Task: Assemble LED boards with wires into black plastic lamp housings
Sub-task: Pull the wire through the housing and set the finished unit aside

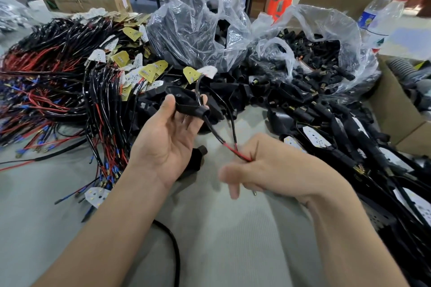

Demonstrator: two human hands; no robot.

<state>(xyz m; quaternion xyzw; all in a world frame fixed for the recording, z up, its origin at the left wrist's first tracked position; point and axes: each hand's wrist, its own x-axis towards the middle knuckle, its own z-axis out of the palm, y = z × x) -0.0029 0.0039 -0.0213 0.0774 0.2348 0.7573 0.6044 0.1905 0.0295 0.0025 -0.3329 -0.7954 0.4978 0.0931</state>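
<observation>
The left hand (168,137) held a black housing (186,101) up over the grey mat (233,240), thumb on its near edge and fingertips behind it, with the open cavity facing up and the round neck pointing down and to the right. The right hand (263,165), lower and nearer, was clamped on the red ends of two black-sheathed leads (229,148), pinching them between thumb and curled fingers. One lead came out of the housing's neck. The other ran past the housing's right side and up toward the LED boards (198,73) at the near edge of the far pile; I could not tell which board it belonged to.

The step appeared to be drawing the leads through the neck so that the board could follow into the cavity. To do it well, the pull should run straight along the neck's axis, steady rather than jerked, with both leads taken together so neither kinks at the opening. The left hand should keep the housing level and leave the cavity mouth free. The slack loop above risked catching on the loose housings (233,95) behind.
</observation>
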